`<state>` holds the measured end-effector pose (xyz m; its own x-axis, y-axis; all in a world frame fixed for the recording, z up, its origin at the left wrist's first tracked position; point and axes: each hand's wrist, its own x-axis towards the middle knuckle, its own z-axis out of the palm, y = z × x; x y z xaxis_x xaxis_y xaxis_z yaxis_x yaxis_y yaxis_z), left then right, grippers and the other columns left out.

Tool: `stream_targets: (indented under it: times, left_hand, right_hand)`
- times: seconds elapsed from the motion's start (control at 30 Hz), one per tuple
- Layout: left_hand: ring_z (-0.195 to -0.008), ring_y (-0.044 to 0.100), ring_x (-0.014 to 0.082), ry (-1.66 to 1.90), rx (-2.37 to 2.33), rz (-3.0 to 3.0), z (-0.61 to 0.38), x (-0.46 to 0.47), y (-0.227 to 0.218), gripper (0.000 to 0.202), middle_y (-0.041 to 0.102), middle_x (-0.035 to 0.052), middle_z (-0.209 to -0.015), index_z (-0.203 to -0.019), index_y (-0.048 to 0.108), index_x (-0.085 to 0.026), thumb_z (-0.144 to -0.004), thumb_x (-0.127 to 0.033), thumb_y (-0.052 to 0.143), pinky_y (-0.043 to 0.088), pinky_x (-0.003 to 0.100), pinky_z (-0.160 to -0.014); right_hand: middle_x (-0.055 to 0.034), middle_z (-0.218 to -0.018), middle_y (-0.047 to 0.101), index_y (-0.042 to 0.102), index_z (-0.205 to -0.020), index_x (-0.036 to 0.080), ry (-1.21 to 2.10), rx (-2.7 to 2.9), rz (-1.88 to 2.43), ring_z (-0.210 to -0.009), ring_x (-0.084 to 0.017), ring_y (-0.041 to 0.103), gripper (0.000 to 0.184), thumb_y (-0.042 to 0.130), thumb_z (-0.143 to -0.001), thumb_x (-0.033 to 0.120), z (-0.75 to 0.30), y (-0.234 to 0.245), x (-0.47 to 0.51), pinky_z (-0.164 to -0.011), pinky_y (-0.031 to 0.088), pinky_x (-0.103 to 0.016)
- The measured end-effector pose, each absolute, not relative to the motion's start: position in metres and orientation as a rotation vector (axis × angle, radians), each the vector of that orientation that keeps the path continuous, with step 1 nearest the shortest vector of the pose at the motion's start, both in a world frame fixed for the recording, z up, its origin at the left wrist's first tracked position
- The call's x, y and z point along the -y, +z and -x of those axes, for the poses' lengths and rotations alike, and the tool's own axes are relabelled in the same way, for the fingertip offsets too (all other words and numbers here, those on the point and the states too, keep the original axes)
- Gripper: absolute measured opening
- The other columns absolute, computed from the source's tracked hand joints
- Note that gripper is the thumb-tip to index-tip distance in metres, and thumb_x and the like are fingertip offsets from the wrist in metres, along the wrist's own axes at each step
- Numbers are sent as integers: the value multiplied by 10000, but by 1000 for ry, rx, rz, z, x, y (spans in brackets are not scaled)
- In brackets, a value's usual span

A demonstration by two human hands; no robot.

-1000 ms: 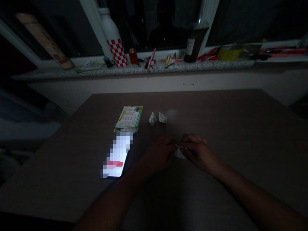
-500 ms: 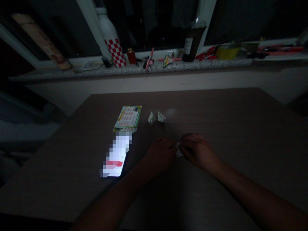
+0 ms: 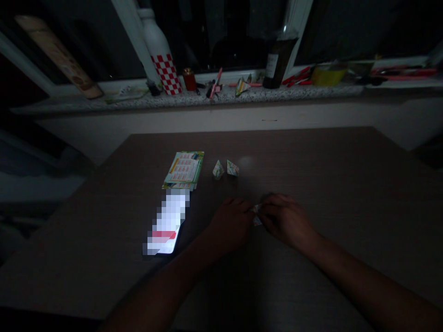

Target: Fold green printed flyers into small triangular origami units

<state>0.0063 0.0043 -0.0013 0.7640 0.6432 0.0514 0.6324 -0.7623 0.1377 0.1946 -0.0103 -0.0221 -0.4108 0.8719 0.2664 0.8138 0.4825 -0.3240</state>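
In dim light, my left hand [image 3: 231, 222] and my right hand [image 3: 284, 219] meet over the brown table [image 3: 328, 175], both pinched on a small folded piece of paper [image 3: 256, 216] that shows between the fingertips. Most of the paper is hidden by the fingers. Two small folded paper shapes [image 3: 225, 169] stand on the table just beyond my hands. A stack of printed paper sheets [image 3: 184, 170] lies to their left, and a lit phone [image 3: 166, 222] lies nearer to me, left of my left hand.
A stone windowsill [image 3: 221, 97] runs behind the table. On it stand a white bottle with red checks [image 3: 159, 50], a dark bottle [image 3: 278, 57], a small red can [image 3: 189, 79], pens, another folded paper shape [image 3: 242, 86] and yellow and red items at the right.
The paper between my fingers has been pressed smaller and shows less. My hands have stayed in nearly the same spot, and the view has shifted slightly.
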Motion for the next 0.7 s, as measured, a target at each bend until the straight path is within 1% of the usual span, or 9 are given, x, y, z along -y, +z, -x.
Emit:
stream_targets:
  times: [0.13,0.23,0.47,0.7]
  left_hand:
    - [-1000,533,213,134,-1019,-2820,-6,-4,0,191,618,64,-1046,-1026,627,-165,-887,-177,496,393,366,-881]
    - [-998,535,217,128,-1009,-2813,-6,-4,0,177,622,66,-1038,-1001,634,-156,-888,-185,501,399,363,-878]
    - [-1006,531,217,154,-1028,-2794,-4,-4,-5,166,620,53,-1043,-984,636,-161,-893,-169,499,395,359,-888]
    - [-1007,527,208,176,-1014,-2743,-4,-4,-3,194,609,59,-1051,-1012,635,-168,-895,-152,481,401,348,-888]
  right_hand:
    - [-67,-898,669,720,-853,206,202,2359,1398,-889,-218,592,156,575,-860,264,-194,-22,11,-826,442,-357]
    - [-67,-913,669,722,-875,221,171,2360,1405,-898,-228,587,160,577,-858,288,-193,-23,13,-824,440,-370]
    - [-63,-914,675,725,-849,225,124,2359,1463,-894,-233,586,165,577,-850,299,-190,-20,16,-825,427,-391]
    - [-73,-942,674,719,-897,218,117,2366,1509,-932,-258,583,193,606,-812,351,-187,-17,18,-842,416,-408]
